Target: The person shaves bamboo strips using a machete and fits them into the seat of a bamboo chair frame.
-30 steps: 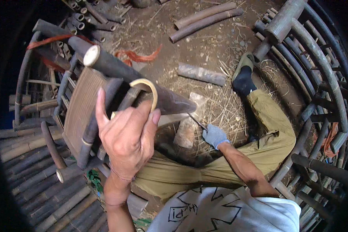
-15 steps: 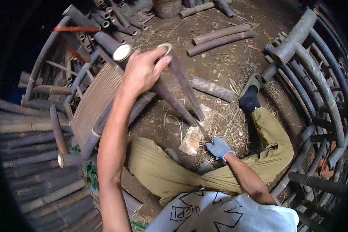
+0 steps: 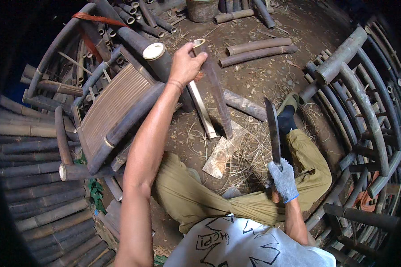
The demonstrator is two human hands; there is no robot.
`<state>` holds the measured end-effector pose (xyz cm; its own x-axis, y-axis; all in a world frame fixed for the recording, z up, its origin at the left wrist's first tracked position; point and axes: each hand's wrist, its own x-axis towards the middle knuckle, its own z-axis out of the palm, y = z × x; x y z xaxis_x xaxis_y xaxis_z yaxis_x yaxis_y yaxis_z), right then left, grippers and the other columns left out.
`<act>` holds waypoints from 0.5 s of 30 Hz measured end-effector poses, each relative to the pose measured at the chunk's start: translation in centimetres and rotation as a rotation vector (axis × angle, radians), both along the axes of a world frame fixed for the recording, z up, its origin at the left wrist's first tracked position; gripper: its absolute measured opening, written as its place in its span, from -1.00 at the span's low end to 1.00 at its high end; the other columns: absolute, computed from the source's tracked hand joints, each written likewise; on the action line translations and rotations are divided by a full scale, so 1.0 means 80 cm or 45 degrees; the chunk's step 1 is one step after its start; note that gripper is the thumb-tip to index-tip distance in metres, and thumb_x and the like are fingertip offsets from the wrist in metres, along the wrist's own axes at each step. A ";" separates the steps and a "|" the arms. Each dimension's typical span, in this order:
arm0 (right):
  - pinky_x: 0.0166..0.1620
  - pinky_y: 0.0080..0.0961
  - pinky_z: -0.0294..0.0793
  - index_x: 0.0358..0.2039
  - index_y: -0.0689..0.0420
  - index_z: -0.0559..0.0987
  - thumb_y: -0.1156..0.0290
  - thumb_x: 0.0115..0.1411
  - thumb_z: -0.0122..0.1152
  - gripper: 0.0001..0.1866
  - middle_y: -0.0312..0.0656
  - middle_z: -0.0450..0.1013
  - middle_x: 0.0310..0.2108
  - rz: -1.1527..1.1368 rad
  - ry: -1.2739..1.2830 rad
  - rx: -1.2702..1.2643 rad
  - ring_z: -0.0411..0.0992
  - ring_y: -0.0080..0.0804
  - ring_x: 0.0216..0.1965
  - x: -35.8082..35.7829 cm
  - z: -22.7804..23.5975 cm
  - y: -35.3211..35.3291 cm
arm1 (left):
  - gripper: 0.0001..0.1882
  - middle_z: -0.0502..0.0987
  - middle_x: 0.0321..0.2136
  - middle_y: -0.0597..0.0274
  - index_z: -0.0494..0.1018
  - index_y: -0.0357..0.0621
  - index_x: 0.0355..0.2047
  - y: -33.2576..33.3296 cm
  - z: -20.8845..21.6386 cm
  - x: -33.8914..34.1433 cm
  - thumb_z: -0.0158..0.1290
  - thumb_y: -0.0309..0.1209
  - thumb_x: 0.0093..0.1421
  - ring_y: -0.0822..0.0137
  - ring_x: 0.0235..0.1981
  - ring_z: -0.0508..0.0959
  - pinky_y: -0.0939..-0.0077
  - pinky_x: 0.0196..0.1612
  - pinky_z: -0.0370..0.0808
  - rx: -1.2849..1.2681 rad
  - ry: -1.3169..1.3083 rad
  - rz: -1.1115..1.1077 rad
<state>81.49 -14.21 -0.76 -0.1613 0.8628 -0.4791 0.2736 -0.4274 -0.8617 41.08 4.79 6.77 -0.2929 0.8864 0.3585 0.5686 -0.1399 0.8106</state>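
Observation:
Bare, my left hand (image 3: 187, 66) is closed around the upper end of a split bamboo piece (image 3: 216, 95). Its dark outer side shows on the right, and a pale cut strip (image 3: 201, 109) slants down beside it from under the hand. The lower ends stand by a flat wooden block (image 3: 217, 159) on the ground. In a grey-blue glove, my right hand (image 3: 283, 181) grips the handle of a machete (image 3: 272, 129). The dark blade points up and away, apart from the bamboo, above my right leg.
Thin shavings (image 3: 256, 153) litter the ground between my legs. A bamboo chair (image 3: 116, 104) stands at left, near stacked poles (image 3: 40, 182). Bamboo frames (image 3: 365, 98) crowd the right. Beyond lie two cut lengths (image 3: 258, 51) and a short one (image 3: 245, 104).
My right hand has moved right, taking the machete away from the bamboo's lower end and raising its blade. My left hand has shifted slightly right, and the split's pale side now shows.

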 end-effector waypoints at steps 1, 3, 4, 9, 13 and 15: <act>-0.62 -0.48 0.43 -0.38 0.14 0.45 0.31 0.33 0.19 -0.79 -0.33 0.35 -0.64 -0.064 0.054 -0.027 0.37 -0.52 -0.70 -0.001 0.000 0.000 | -0.63 0.60 -0.51 0.10 0.58 -0.25 -0.16 -0.006 -0.005 0.005 0.24 -0.21 0.14 0.27 -0.50 0.57 0.30 -0.35 0.49 0.046 -0.104 0.054; -0.65 -0.49 0.44 -0.37 0.12 0.43 0.28 0.34 0.19 -0.78 -0.31 0.37 -0.64 -0.179 0.172 -0.080 0.39 -0.49 -0.71 -0.006 -0.002 0.005 | -0.65 0.54 -0.57 0.22 0.59 -0.23 -0.16 -0.018 -0.008 0.002 0.29 -0.28 0.09 0.41 -0.55 0.50 0.38 -0.42 0.46 0.002 -0.140 0.217; -0.68 -0.46 0.46 -0.38 0.15 0.43 0.27 0.34 0.20 -0.75 -0.27 0.40 -0.63 -0.174 0.193 -0.055 0.40 -0.44 -0.73 -0.009 0.001 0.007 | -0.66 0.52 -0.59 0.26 0.60 -0.21 -0.16 -0.023 -0.008 -0.001 0.30 -0.30 0.09 0.44 -0.56 0.48 0.41 -0.44 0.45 0.027 -0.200 0.265; -0.65 -0.46 0.45 -0.38 0.15 0.45 0.25 0.33 0.23 -0.74 -0.25 0.42 -0.62 -0.179 0.273 -0.203 0.40 -0.46 -0.72 -0.018 -0.015 0.005 | -0.73 0.38 -0.58 0.51 0.53 -0.22 -0.09 -0.060 0.024 -0.047 0.24 -0.45 0.22 0.57 -0.57 0.48 0.57 -0.55 0.53 0.141 -0.130 0.439; -0.58 -0.51 0.40 -0.39 0.16 0.48 0.23 0.33 0.24 -0.73 -0.26 0.44 -0.59 -0.037 0.050 -0.080 0.40 -0.52 -0.66 -0.028 -0.028 -0.004 | -0.80 0.55 -0.42 0.35 0.57 -0.25 -0.19 -0.106 0.040 -0.046 0.23 -0.45 0.19 0.45 -0.32 0.53 0.45 -0.17 0.52 0.337 -0.260 0.274; -0.55 -0.52 0.38 -0.35 0.18 0.49 0.27 0.33 0.20 -0.76 -0.29 0.44 -0.55 -0.039 0.120 -0.051 0.40 -0.54 -0.60 -0.053 0.005 -0.010 | -0.76 0.58 -0.22 0.29 0.52 -0.18 -0.08 -0.129 0.034 -0.026 0.21 -0.45 0.25 0.47 -0.22 0.56 0.48 -0.19 0.59 0.332 -0.260 0.096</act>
